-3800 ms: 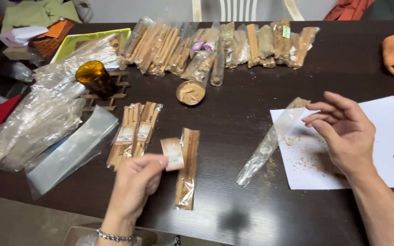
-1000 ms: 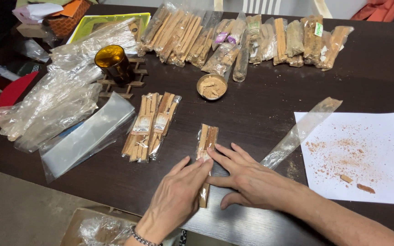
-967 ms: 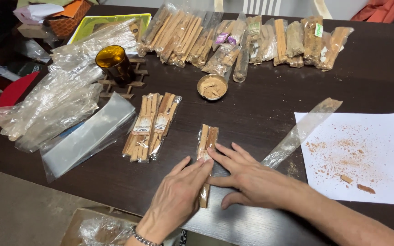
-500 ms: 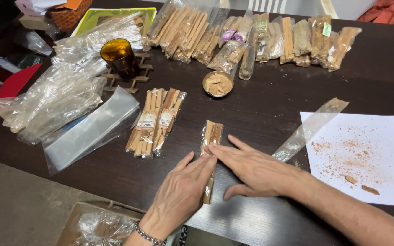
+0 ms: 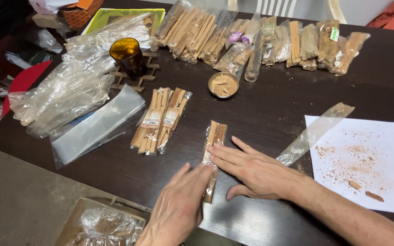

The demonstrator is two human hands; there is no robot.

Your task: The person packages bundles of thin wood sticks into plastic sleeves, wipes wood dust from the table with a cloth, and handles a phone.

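**Both palms pressing a wood-stick packet flat**

Head view: at lower centre, the left hand (image 5: 178, 207) and right hand (image 5: 251, 168) are lying open, fingers flat, pinning a clear packet of wood sticks (image 5: 213, 155) against the dark table (image 5: 270, 105), seemingly smoothing it. Two labelled packets (image 5: 160, 120) are sitting just left, each bearing a pale rectangular tag.

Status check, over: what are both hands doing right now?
Left hand and right hand flat, pressing packet of wood sticks on dark table. Nothing gripped. Empty clear sleeve beside right hand, not touching.
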